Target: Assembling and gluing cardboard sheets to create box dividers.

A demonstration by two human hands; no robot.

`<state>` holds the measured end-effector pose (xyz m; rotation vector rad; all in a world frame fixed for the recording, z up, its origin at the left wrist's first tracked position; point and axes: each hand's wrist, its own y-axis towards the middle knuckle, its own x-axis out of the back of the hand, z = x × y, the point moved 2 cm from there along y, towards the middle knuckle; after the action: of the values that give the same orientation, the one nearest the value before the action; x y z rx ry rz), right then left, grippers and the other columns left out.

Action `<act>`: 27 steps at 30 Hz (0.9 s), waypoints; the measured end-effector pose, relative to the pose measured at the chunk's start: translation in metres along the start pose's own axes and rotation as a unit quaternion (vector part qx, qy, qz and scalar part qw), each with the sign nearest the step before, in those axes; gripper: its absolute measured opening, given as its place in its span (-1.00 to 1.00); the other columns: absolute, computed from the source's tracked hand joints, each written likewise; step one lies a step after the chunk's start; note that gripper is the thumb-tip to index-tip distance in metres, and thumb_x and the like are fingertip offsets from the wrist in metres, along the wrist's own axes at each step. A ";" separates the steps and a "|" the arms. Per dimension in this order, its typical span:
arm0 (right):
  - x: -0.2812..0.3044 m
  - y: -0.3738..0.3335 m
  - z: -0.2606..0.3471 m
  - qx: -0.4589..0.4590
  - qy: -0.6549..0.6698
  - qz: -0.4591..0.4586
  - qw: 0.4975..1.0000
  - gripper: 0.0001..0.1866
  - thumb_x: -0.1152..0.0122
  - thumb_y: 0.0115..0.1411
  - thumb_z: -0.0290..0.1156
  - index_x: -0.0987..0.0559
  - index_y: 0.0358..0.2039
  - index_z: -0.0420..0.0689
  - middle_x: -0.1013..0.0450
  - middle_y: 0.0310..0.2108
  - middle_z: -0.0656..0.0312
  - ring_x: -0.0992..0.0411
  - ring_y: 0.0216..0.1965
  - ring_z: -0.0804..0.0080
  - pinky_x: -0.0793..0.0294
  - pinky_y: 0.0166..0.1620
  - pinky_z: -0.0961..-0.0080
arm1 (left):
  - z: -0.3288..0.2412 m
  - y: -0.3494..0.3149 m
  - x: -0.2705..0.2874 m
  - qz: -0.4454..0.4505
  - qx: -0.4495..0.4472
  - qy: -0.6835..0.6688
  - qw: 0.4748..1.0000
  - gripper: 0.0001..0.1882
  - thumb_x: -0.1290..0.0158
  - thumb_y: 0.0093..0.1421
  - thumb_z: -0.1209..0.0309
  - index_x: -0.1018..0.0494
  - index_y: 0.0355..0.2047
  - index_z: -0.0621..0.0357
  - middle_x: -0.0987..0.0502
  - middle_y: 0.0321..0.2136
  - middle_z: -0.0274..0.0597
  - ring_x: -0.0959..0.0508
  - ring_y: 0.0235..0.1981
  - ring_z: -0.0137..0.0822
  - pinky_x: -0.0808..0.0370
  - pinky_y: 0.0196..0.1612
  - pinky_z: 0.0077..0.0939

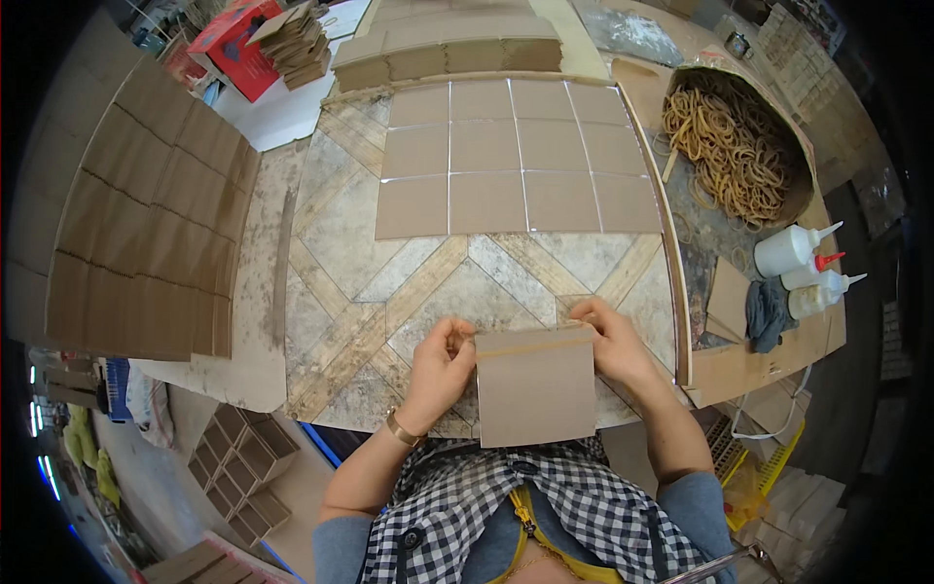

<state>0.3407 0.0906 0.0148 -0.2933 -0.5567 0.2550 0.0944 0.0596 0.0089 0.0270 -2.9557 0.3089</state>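
Note:
A square brown cardboard piece point(537, 399) lies at the table's near edge, close to my body. Across its far part runs a tan rubber band point(535, 345). At its far left corner my left hand point(444, 368) is closed, thumb and fingers pinched together. My right hand point(619, 343) grips the far right corner, fingers bent over the edge. How thick the piece is, and whether the fingertips also hold the band, I cannot tell. Beyond my hands, flat cardboard squares point(486, 146) lie in rows, with white glue lines along their seams.
A tall cardboard stack point(146, 214) stands at the left, another point(448, 58) at the far edge. On the right are a container of rubber bands point(725, 146), white squeeze bottles point(783, 251) and a dark cloth point(767, 316). A wooden strip point(671, 263) borders the work surface.

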 end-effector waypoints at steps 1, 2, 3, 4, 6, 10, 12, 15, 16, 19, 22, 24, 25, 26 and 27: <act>-0.003 -0.007 0.008 0.038 -0.051 -0.010 0.998 -0.74 0.04 0.21 -0.42 -0.40 -0.09 -0.18 -0.41 -0.65 0.25 -0.40 -0.53 0.49 -0.37 -0.40 0.45 | -0.007 -0.003 -0.001 -0.018 -0.045 0.043 0.998 -0.88 0.11 0.19 0.53 -0.38 -0.30 0.30 -0.41 -0.65 -0.29 -0.38 -0.65 -0.45 -0.33 -0.55 -0.54; -0.002 -0.012 0.016 0.081 -0.101 -0.023 0.991 -0.71 0.08 0.24 -0.40 -0.38 -0.04 -0.17 -0.42 -0.63 0.23 -0.42 -0.50 0.45 -0.40 -0.36 0.41 | -0.017 -0.005 0.002 0.020 -0.045 0.117 0.992 -0.81 0.16 0.21 0.55 -0.35 -0.18 0.32 -0.49 -0.43 -0.06 -0.50 -0.46 -0.22 -0.41 -0.37 -0.36; 0.000 -0.017 0.021 0.094 -0.081 -0.017 0.992 -0.68 0.12 0.25 -0.40 -0.36 0.00 -0.17 -0.44 -0.57 0.20 -0.43 -0.45 0.40 -0.40 -0.30 0.40 | -0.027 -0.007 0.001 0.021 -0.072 0.150 0.986 -0.77 0.19 0.19 0.58 -0.33 -0.14 0.31 -0.46 -0.31 0.00 -0.48 -0.34 -0.18 -0.41 -0.29 -0.35; 0.002 -0.023 0.025 0.105 -0.060 -0.010 0.993 -0.66 0.17 0.26 -0.40 -0.34 0.04 -0.16 -0.45 -0.51 0.17 -0.44 -0.40 0.36 -0.41 -0.25 0.39 | -0.036 -0.010 -0.001 0.023 -0.099 0.183 0.978 -0.73 0.21 0.17 0.60 -0.32 -0.11 0.30 -0.43 -0.19 0.06 -0.47 -0.21 -0.13 -0.41 -0.21 -0.34; 0.002 -0.027 0.026 0.125 0.038 -0.016 0.991 -0.61 0.20 0.26 -0.42 -0.30 0.10 -0.15 -0.45 -0.38 0.10 -0.44 -0.30 0.28 -0.40 -0.16 0.39 | -0.048 -0.014 -0.004 0.019 -0.177 0.179 0.968 -0.64 0.24 0.13 0.64 -0.27 -0.03 0.28 -0.33 0.00 0.14 -0.39 0.00 -0.06 -0.37 -0.04 -0.30; 0.000 -0.034 0.033 0.214 0.207 -0.084 0.951 -0.51 0.16 0.19 -0.52 -0.23 0.17 -0.14 -0.36 -0.12 -0.01 -0.37 -0.11 0.18 -0.36 -0.02 0.40 | -0.051 -0.003 -0.005 0.039 -0.337 -0.046 0.940 -0.47 0.24 0.01 0.67 -0.17 0.07 0.27 -0.15 0.17 0.17 -0.18 0.22 0.01 -0.20 0.20 -0.20; -0.001 -0.039 0.033 0.286 0.154 -0.135 0.936 -0.51 0.14 0.14 -0.57 -0.27 0.13 -0.15 -0.36 -0.11 0.00 -0.36 -0.11 0.22 -0.36 -0.02 0.42 | -0.041 0.006 0.000 0.084 -0.316 -0.164 0.931 -0.40 0.19 -0.07 0.69 -0.12 0.08 0.26 -0.12 0.18 0.15 -0.17 0.24 -0.07 -0.16 0.24 -0.15; 0.001 -0.042 0.027 0.328 0.040 -0.164 0.930 -0.61 0.14 0.07 -0.64 -0.43 -0.06 -0.21 -0.44 -0.26 0.09 -0.41 -0.25 0.36 -0.41 -0.15 0.47 | -0.032 -0.004 0.011 0.187 -0.295 -0.093 0.932 -0.39 0.27 -0.06 0.80 -0.11 0.06 0.19 -0.33 0.03 0.07 -0.32 0.15 -0.05 -0.37 0.11 -0.15; 0.005 -0.041 0.025 0.300 0.049 -0.137 0.943 -0.66 0.14 0.06 -0.66 -0.48 -0.15 -0.24 -0.45 -0.33 0.12 -0.42 -0.30 0.39 -0.42 -0.20 0.49 | -0.029 -0.009 0.014 0.185 -0.266 -0.096 0.941 -0.41 0.27 -0.07 0.80 -0.13 0.03 0.18 -0.38 -0.05 0.03 -0.37 0.10 -0.07 -0.39 0.09 -0.17; 0.013 -0.023 0.028 0.188 0.099 -0.024 0.977 -0.74 0.14 0.03 -0.68 -0.54 -0.36 -0.27 -0.46 -0.49 0.21 -0.42 -0.44 0.46 -0.41 -0.33 0.55 | -0.039 -0.005 0.015 0.184 -0.166 -0.131 0.960 -0.47 0.26 -0.10 0.82 -0.20 -0.07 0.18 -0.50 -0.25 -0.07 -0.51 -0.07 -0.14 -0.44 0.03 -0.23; 0.013 -0.022 0.025 0.139 0.152 0.033 0.978 -0.73 0.13 0.00 -0.70 -0.56 -0.38 -0.26 -0.45 -0.50 0.23 -0.40 -0.47 0.49 -0.38 -0.37 0.59 | -0.043 0.004 0.012 0.166 -0.039 -0.206 0.964 -0.55 0.24 -0.10 0.83 -0.27 -0.19 0.20 -0.54 -0.39 -0.13 -0.57 -0.20 -0.20 -0.48 -0.05 -0.30; 0.012 -0.027 0.021 0.173 0.165 0.011 0.971 -0.71 0.13 0.00 -0.71 -0.56 -0.34 -0.25 -0.45 -0.47 0.23 -0.39 -0.45 0.51 -0.36 -0.38 0.62 | -0.038 0.002 0.008 0.140 -0.009 -0.226 0.964 -0.62 0.22 -0.09 0.83 -0.32 -0.26 0.21 -0.55 -0.43 -0.14 -0.59 -0.26 -0.22 -0.51 -0.10 -0.35; 0.009 -0.032 0.020 0.204 0.159 -0.021 0.966 -0.70 0.12 0.00 -0.71 -0.57 -0.33 -0.23 -0.44 -0.46 0.23 -0.39 -0.44 0.52 -0.35 -0.38 0.62 | -0.035 0.004 0.004 0.133 -0.007 -0.246 0.960 -0.65 0.20 -0.08 0.82 -0.33 -0.29 0.21 -0.55 -0.42 -0.13 -0.58 -0.26 -0.23 -0.51 -0.12 -0.38; 0.007 -0.039 0.018 0.230 0.151 -0.055 0.960 -0.69 0.12 0.00 -0.71 -0.57 -0.31 -0.22 -0.44 -0.45 0.23 -0.38 -0.43 0.53 -0.34 -0.39 0.63 | -0.031 0.003 0.005 0.130 0.002 -0.268 0.955 -0.67 0.19 -0.06 0.81 -0.34 -0.32 0.20 -0.55 -0.41 -0.12 -0.58 -0.27 -0.24 -0.51 -0.15 -0.40; 0.006 -0.037 0.015 0.223 0.123 -0.041 0.966 -0.66 0.12 0.00 -0.71 -0.57 -0.28 -0.21 -0.43 -0.40 0.23 -0.37 -0.39 0.54 -0.35 -0.34 0.63 | -0.027 0.002 0.006 0.128 0.011 -0.289 0.949 -0.70 0.17 -0.05 0.80 -0.35 -0.34 0.20 -0.55 -0.40 -0.11 -0.58 -0.28 -0.26 -0.51 -0.17 -0.42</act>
<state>0.3433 0.0609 0.0423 0.1359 -0.2541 0.2522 0.0931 0.0672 0.0351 -0.3198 -3.5430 0.4328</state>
